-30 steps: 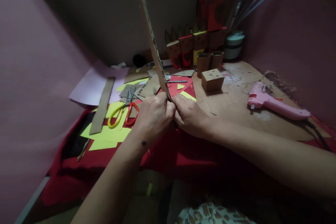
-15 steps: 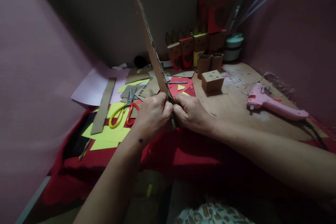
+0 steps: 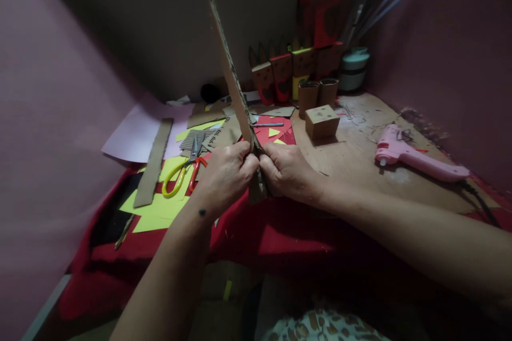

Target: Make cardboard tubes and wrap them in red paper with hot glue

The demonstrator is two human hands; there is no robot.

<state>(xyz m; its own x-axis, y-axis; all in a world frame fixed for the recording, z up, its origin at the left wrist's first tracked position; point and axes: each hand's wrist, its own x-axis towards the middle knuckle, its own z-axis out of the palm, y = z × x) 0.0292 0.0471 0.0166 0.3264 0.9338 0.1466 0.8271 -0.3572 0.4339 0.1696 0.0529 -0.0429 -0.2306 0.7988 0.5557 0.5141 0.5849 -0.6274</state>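
A flat piece of corrugated cardboard (image 3: 232,77) stands up almost edge-on between my hands, its top leaning left. My left hand (image 3: 232,165) pinches its lower part from the left. From the other side my right hand (image 3: 290,168) grips the same part, knuckles close to those of the left. Below the fists a bent lower end of the cardboard shows; the fingers hide where it folds. Scissors (image 3: 188,168) with one yellow and one red handle lie left of my left hand. A small cardboard box (image 3: 322,122) sits beyond my right hand.
A pink glue gun (image 3: 416,154) with a cord rests at the right. Yellow paper (image 3: 160,205), a cardboard strip (image 3: 154,162) and other scraps cover the left side. Two cardboard tubes (image 3: 309,98), decorated boxes (image 3: 282,77) and a teal-lidded container (image 3: 354,69) stand at the back.
The upright cardboard's top sits slightly lower, and its lower end beneath my fists shows wider. Both hands keep their grip, while the whole view has shifted slightly.
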